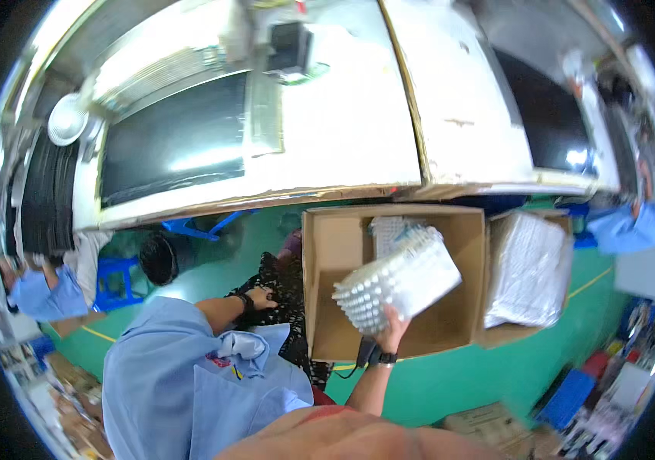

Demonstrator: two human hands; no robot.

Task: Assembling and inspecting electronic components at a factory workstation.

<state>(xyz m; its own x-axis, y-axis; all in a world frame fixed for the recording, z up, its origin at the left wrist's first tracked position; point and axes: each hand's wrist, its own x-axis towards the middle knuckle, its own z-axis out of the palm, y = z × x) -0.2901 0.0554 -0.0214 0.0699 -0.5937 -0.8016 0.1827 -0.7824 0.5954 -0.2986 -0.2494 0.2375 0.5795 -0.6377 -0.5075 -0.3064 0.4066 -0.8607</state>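
Note:
My right hand (pixel 393 326) grips the near side of a stack of clear plastic blister trays (pixel 412 280), its end covered in rows of round bumps. The stack is tilted over an open cardboard box (pixel 331 245). Inside that box, a second, smaller bundle of bumpy plastic (pixel 396 232) shows behind the stack, partly covered by it. My left hand (pixel 261 297) lies on my dark patterned clothing at the thigh, left of the box, with nothing in it.
Right of the box stands another carton with a bundle in clear wrap (pixel 527 268). A white workbench (pixel 343 146) runs across the far side, with a dark panel (pixel 178 138) on it. Blue stools (pixel 119 282) and people in blue sleeves are at both sides. More cartons (pixel 488 429) lie behind right.

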